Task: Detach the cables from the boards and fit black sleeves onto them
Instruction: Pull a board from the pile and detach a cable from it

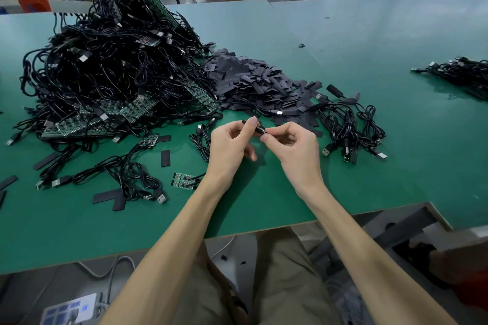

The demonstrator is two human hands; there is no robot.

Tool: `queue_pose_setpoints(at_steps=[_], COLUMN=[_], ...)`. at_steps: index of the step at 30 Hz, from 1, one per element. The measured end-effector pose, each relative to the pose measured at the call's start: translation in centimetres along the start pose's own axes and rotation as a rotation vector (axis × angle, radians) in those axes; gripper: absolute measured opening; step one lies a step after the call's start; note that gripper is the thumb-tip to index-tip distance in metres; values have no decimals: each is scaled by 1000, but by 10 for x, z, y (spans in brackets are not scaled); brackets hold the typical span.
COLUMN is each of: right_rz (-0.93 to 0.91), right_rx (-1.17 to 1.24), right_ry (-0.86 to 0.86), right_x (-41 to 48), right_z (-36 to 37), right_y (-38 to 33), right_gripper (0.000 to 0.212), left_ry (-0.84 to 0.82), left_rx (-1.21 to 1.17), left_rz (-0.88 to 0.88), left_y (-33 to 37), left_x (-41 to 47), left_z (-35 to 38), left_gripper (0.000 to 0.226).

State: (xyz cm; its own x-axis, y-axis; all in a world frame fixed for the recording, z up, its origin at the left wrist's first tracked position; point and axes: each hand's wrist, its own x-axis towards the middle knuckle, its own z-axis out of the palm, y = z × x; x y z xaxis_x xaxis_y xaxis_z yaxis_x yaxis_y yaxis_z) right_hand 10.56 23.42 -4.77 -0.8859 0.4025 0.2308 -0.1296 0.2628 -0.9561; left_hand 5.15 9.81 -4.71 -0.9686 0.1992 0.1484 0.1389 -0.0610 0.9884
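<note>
My left hand (232, 144) pinches a black sleeve (254, 127) between thumb and forefinger above the green table (396, 140). My right hand (293, 144) pinches the end of a black cable at the sleeve's right mouth; the cable end itself is mostly hidden by my fingers. A big heap of black USB cables on green boards (105, 79) lies at the far left. Behind my hands spreads a pile of flat black sleeves (258, 84). Small loose boards (183, 180) lie by my left forearm.
Loose cables (348, 126) lie right of my hands, and another bundle of cables (459, 74) sits at the far right edge. Stray sleeves (165, 158) and cables dot the left front. The table's front edge runs under my forearms. Red stools and cardboard boxes stand beyond the table.
</note>
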Motion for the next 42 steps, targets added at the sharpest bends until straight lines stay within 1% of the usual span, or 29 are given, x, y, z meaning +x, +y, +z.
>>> queue_pose_setpoints(at_steps=[5,11,18,24,28,31,42], right_rz=[-30,-42,-40,-62,-127,-151,-140], right_rx=[-43,-96,-129,-165,-252,-302,-361], right_ry=[-14,-6,19,49,18,15,44], right_x=[-1,-2,-3,-3,-4,-5,-7], right_z=[1,3,3,6,9,11,11], right_y=[-3,-6,-6,-6,-5,-4,-7], right_gripper=[5,4,7,11,11,11,7], left_ry=[7,24,6,32,50,56,47], left_rx=[13,0,15,42,96,94,80], left_rz=[4,9,-1,3,21,32,12], left_y=[0,-1,-2,-1,-2,-3,-7], left_x=[0,1,3,2,3,3,5], left_z=[-1,-1,2,4,3,3,5], left_gripper=[36,20,21,11,22,25,16])
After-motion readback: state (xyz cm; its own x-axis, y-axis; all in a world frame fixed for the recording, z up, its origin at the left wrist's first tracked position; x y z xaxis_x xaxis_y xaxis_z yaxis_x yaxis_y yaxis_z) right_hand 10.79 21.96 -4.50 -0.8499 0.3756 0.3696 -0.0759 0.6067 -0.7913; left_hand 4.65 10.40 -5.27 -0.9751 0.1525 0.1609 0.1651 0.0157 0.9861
